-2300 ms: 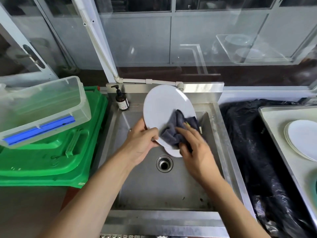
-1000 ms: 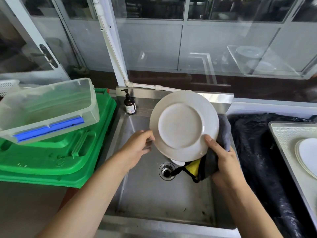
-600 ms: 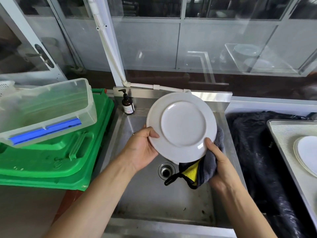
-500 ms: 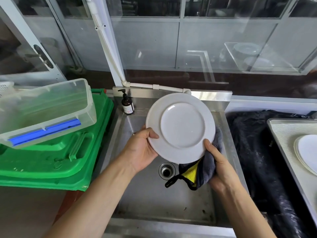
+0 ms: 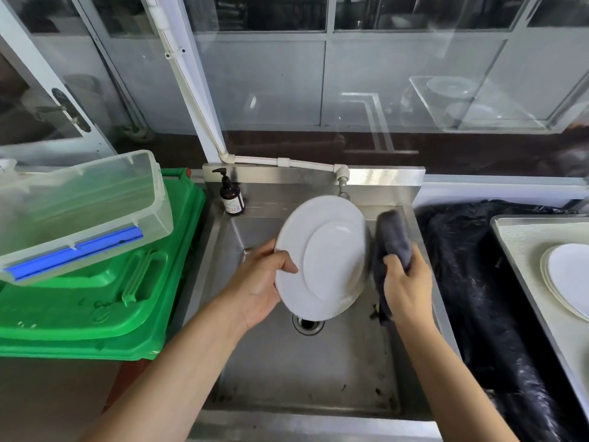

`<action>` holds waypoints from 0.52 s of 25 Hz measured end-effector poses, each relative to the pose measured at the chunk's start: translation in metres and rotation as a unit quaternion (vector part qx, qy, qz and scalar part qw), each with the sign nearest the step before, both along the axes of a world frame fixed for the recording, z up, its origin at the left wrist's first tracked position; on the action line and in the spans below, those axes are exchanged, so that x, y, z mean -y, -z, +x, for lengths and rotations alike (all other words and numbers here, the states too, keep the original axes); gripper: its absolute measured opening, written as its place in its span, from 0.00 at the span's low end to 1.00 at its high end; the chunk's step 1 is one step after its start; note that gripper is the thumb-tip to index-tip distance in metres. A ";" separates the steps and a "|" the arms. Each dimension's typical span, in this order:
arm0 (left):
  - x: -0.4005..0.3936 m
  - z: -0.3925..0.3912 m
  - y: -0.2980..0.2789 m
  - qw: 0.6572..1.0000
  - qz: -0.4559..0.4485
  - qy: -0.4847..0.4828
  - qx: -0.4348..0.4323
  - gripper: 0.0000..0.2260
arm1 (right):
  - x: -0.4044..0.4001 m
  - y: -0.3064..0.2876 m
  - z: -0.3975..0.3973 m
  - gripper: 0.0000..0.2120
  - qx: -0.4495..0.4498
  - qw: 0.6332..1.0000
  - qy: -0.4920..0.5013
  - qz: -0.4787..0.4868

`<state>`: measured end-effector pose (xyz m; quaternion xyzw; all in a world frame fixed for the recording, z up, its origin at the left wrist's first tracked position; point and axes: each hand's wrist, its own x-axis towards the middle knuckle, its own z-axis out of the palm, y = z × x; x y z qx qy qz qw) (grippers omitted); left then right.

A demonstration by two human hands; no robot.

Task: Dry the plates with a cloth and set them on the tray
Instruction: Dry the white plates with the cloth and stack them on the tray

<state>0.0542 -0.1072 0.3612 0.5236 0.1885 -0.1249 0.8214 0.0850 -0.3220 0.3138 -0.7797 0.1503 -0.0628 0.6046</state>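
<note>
A white plate [image 5: 322, 256] is held upright over the steel sink [image 5: 306, 371], its underside facing me. My left hand [image 5: 261, 282] grips its left rim, thumb on the face. My right hand [image 5: 406, 285] clutches a dark grey cloth [image 5: 392, 240] just right of the plate's edge, a little apart from the rim. A bit of the cloth's yellow tag hangs below the hand. At the far right, a stack of white plates [image 5: 567, 275] lies on the pale tray [image 5: 522, 247].
A brown soap pump bottle [image 5: 232, 196] stands at the sink's back left corner. A clear plastic box [image 5: 79, 212] rests on green crates [image 5: 95, 307] to the left. Black plastic sheeting [image 5: 471, 282] lies between sink and tray. The drain [image 5: 307, 323] sits below the plate.
The plate has turned more edge-on, and the left hand keeps its left rim. The right hand has let go of the plate's right edge and lifted the cloth up beside it.
</note>
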 end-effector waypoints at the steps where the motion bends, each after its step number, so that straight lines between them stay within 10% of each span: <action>1: 0.004 -0.002 0.000 1.000 0.016 0.011 -0.001 0.19 | -0.003 -0.004 0.005 0.16 0.016 0.999 -0.036 -0.032; 10: 0.017 0.000 -0.006 0.995 0.099 -0.026 0.010 0.18 | -0.049 -0.022 0.000 0.22 0.268 0.907 -0.264 -0.190; 13: 0.015 -0.001 -0.008 0.995 0.102 -0.012 0.005 0.15 | -0.045 -0.027 0.011 0.22 0.197 0.955 -0.187 -0.118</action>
